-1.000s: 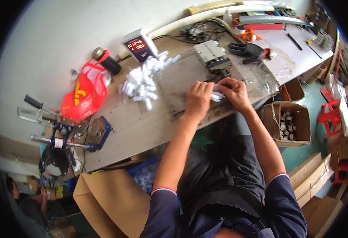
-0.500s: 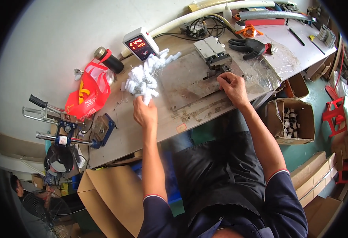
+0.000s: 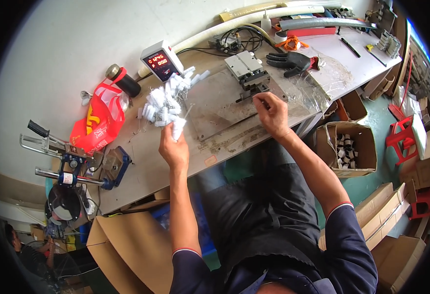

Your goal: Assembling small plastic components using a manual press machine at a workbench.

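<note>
Your left hand (image 3: pixel 175 152) pinches a white bristly cylinder (image 3: pixel 178 129); the white bristly heap (image 3: pixel 162 105) lies at left, probably for easy reach. Your right hand (image 3: pixel 274 117) has fingertips pressed together, contents unclear.

bristly pieces (image 3: pixel 162 115): white | fixture block (image 3: pixel 242 65): pale grey, black | bag (image 3: pixel 84 131): red, yellow | glove (image 3: pixel 288 61): black, red

The person wears a dark navy, short-sleeved cloth shirt (image 3: pixel 352 245) with a turned-down collar (image 3: pixel 321 285); each sleeve ends in a narrow trim (image 3: pixel 339 208) of white and reddish orange. Over it hangs a black cloth apron (image 3: pixel 269 210) with soft creases and a wavy edge, above dark grey-blue trousers (image 3: pixel 277 153). The left hand (image 3: pixel 174 151), right hand (image 3: pixel 274 116) and both forearms (image 3: pixel 179 210) are bare
</note>
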Demonstrator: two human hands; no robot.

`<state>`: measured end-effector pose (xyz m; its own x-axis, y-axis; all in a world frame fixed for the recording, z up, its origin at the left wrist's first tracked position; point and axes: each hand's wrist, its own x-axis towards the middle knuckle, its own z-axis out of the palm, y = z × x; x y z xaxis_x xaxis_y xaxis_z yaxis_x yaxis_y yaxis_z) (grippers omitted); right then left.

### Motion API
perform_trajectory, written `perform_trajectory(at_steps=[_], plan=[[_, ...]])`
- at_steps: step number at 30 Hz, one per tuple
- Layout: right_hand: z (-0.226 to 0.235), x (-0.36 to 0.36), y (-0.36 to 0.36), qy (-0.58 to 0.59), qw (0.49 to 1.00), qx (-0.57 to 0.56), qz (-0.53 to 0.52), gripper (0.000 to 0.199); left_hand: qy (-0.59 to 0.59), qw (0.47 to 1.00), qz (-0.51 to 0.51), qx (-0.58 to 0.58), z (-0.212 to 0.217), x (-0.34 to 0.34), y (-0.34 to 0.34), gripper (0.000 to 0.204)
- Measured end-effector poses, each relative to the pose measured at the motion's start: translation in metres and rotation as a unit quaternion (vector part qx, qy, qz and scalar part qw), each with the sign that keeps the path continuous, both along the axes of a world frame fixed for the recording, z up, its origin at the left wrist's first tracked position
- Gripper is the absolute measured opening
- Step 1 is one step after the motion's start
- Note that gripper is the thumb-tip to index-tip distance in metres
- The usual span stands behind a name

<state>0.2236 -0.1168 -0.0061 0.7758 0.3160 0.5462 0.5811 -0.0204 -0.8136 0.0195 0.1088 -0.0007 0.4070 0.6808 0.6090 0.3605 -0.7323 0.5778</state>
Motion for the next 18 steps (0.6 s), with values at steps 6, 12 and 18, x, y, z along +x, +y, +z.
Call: perform_trajectory(at_steps=[6, 12, 18], plan=[[0.026, -0.023, -0.006, -0.244, 0.96, -0.136, 0.012, 0.015, 0.032, 0.952, -0.294, 0.073, 0.024, 0.034, -0.061, 0.037], [0.025, -0.014, -0.029, -0.125, 0.949, -0.25, 0.143, 0.011, 0.044, 0.914, -0.377, 0.146, 0.024, 0.067, -0.075, 0.046], [0.022, 0.005, -0.034, 0.056, 0.954, -0.284, 0.083, 0.017, 0.01, 0.931, -0.347, 0.111, 0.009, 0.104, -0.076, 0.036]])
